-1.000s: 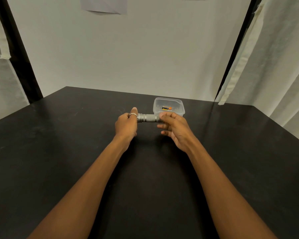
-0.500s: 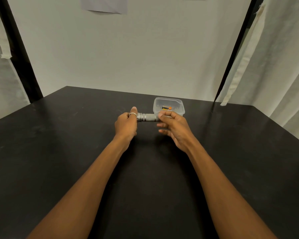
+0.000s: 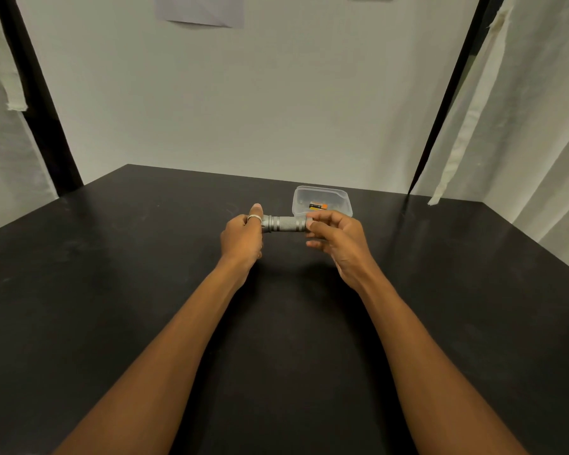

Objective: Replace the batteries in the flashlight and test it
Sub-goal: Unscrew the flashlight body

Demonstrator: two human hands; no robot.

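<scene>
A grey metal flashlight (image 3: 284,223) is held level above the black table (image 3: 112,290), its length running left to right. My left hand (image 3: 242,236), with a ring on the thumb, is closed around its left end and hides the head. My right hand (image 3: 337,239) pinches the right end between thumb and fingertips; that end is covered. Just behind sits a clear plastic container (image 3: 322,201) with a black and orange battery (image 3: 318,206) lying inside.
White walls stand behind the table. White curtains (image 3: 523,126) hang at both sides, with dark posts next to them. A sheet of paper (image 3: 201,9) is stuck on the back wall.
My right hand's fingers have shifted around the flashlight's right end, from spread over it to a pinch. The left hand and flashlight have stayed in place.
</scene>
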